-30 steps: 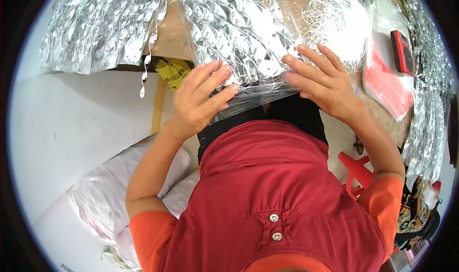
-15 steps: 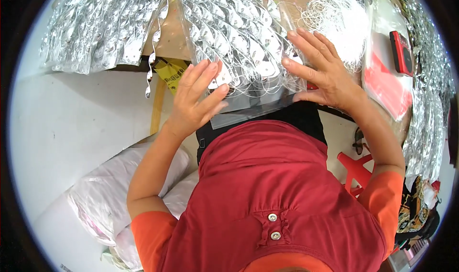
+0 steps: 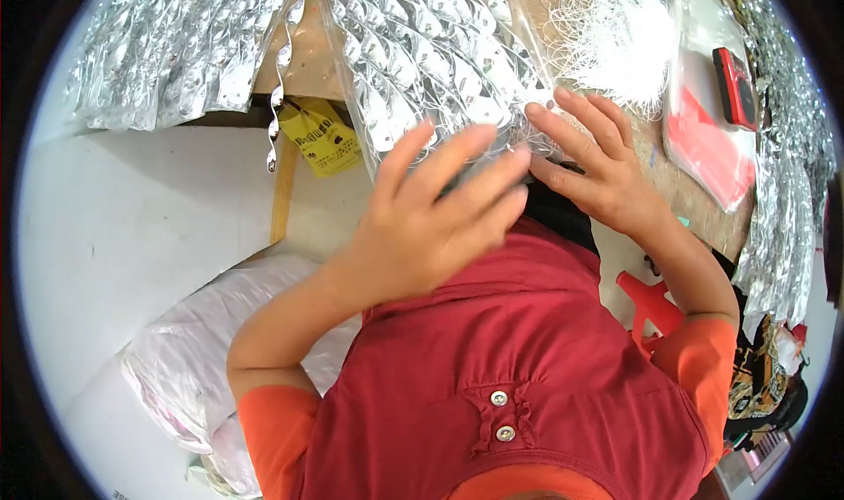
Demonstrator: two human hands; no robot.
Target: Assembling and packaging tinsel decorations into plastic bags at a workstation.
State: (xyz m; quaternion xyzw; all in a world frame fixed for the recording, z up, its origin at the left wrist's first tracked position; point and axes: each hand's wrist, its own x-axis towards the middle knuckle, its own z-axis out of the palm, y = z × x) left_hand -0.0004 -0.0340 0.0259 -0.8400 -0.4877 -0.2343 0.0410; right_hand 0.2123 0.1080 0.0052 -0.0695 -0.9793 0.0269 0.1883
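Note:
Silver twisted foil strips (image 3: 422, 51) with white strings fill a clear plastic bag lying toward me over the table's near edge. My left hand (image 3: 440, 214) is raised in front of the bag's near end, slightly blurred, its fingers apart with nothing seen in them. It hides part of the strings and the bag's lower edge. My right hand (image 3: 598, 166) is at the bag's near right corner, fingers spread and fingertips close to the strings and film. Whether those fingertips touch the film, I cannot tell.
More silver strips (image 3: 176, 51) hang over the table edge at left. To the right are a bundle of white string (image 3: 611, 38), clear and pink plastic bags (image 3: 708, 148), and a red-and-black device (image 3: 735, 88). Below lie white sacks (image 3: 211, 333) and a red stool (image 3: 651, 302).
My left hand has swung right and toward me, across the bag's near end. My right hand has lowered slightly. The bag's near flap has dropped back mostly behind my hands, and the yellow sheet shows more.

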